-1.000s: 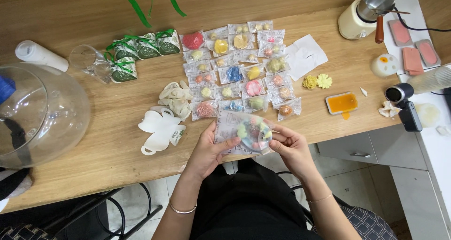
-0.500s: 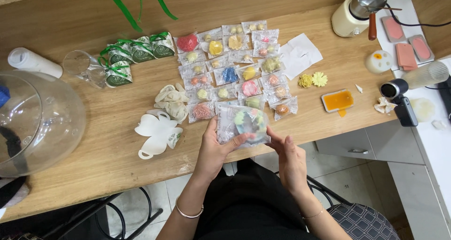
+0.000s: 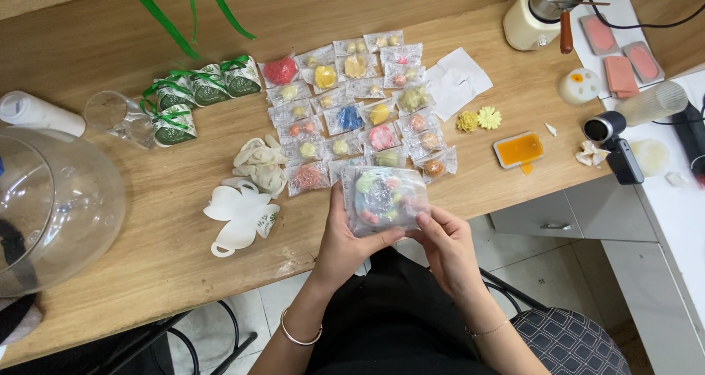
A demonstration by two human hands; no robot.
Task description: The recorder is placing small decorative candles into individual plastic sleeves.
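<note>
Head camera looks straight down at a wooden table (image 3: 147, 287) where both hands work at the near edge. The left hand (image 3: 345, 243) is closed on a clear plastic packet (image 3: 383, 201) from its left side and from below, with the thumb lying up along the packet's left border. The right hand (image 3: 446, 244) pinches the lower right corner of the same packet between the thumb and the first fingers. Inside the packet there are small coloured pieces, green, pink and blue, but their exact shape I cannot tell. The packet is held just above the table edge, directly in front of the rows of small sealed packets (image 3: 352, 110), and it covers part of the nearest row. Each of these small packets holds one coloured piece: red, yellow, blue, pink, orange. To the left of the rows lies a heap of pale folded pieces (image 3: 258, 162), and below it some white cut-out paper shapes (image 3: 239, 217). Further left stands a big clear glass bowl (image 3: 59, 206), and behind it several green-ribboned wrapped items (image 3: 202, 88). On the right side an orange pad in a tray (image 3: 518, 149) lies near two small yellow flowers (image 3: 479, 119)
</note>
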